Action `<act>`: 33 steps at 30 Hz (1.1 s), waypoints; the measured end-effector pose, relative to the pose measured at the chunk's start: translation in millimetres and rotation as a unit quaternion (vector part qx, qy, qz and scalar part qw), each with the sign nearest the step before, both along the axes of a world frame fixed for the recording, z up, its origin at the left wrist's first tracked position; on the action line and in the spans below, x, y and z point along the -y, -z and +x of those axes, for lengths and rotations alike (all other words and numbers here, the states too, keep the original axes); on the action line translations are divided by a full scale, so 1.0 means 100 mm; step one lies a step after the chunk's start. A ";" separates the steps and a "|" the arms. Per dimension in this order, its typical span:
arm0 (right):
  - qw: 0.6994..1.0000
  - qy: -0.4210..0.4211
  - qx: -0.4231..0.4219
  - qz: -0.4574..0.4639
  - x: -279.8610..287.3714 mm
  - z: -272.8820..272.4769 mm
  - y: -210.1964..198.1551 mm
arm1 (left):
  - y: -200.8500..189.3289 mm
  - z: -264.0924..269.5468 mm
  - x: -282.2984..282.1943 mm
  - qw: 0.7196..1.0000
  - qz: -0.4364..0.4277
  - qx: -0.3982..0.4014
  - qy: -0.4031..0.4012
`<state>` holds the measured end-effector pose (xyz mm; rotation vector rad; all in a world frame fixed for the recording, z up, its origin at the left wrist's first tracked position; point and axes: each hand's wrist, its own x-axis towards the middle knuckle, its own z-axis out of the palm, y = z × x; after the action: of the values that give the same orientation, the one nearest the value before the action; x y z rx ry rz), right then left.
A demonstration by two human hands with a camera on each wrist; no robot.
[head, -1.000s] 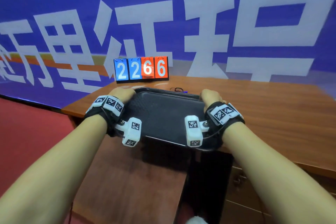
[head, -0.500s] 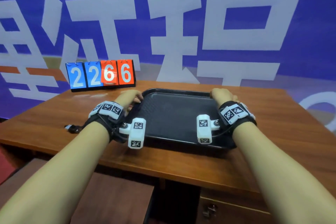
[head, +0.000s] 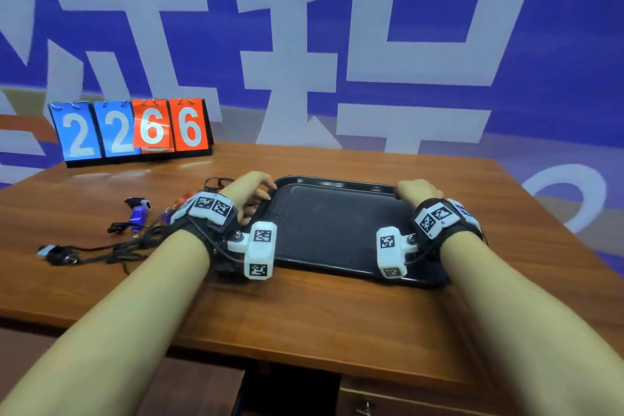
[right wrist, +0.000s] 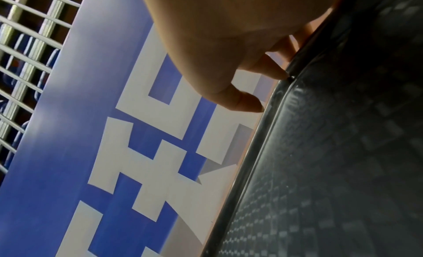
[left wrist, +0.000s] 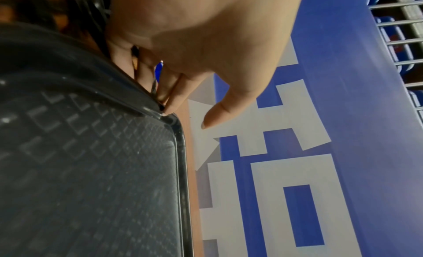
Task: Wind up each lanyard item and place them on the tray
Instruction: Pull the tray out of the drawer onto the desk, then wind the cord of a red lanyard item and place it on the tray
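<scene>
Head view: the left hand [head: 250, 194] and right hand [head: 417, 191] each curl over a far corner of the black tray [head: 337, 230], which holds nothing. The lanyards [head: 101, 240] lie tangled on the tabletop [head: 320, 314], left of the tray.

Left wrist view: fingertips [left wrist: 168, 108] touch the rim.

Right wrist view: likewise. By this evidence, no winding has begun.

A wooden table [head: 337, 321], a flip scoreboard [head: 130, 130] at its far left corner (it showed 2266, two blue cards, two red), a blue banner [head: 540, 44] with large white characters behind, a drawer [head: 439, 405] below
</scene>
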<state>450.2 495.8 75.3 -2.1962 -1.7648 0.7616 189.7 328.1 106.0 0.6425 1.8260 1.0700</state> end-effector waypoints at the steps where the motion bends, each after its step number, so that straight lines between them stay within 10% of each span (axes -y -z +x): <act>1: 1.000 -0.004 -0.001 0.000 0.00 0.00 0.01 | 0.02 -0.01 -0.02 1.000 -0.004 -0.004 -0.001; 18: 0.989 -0.052 -0.132 0.048 0.41 -0.13 -0.31 | -0.04 0.02 0.22 0.998 0.054 0.006 0.043; 27: 0.909 -0.232 -0.335 0.084 1.42 -0.79 -0.46 | -0.15 -0.02 0.68 0.989 0.137 -0.048 0.010; 33: 0.866 -0.329 -0.373 -0.049 1.72 -1.37 -0.39 | -0.13 -0.28 1.00 0.986 0.159 -0.043 -0.003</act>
<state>313.4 323.7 114.4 -1.0032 -1.9928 1.5932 161.7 228.0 119.0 0.8826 1.7451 1.3709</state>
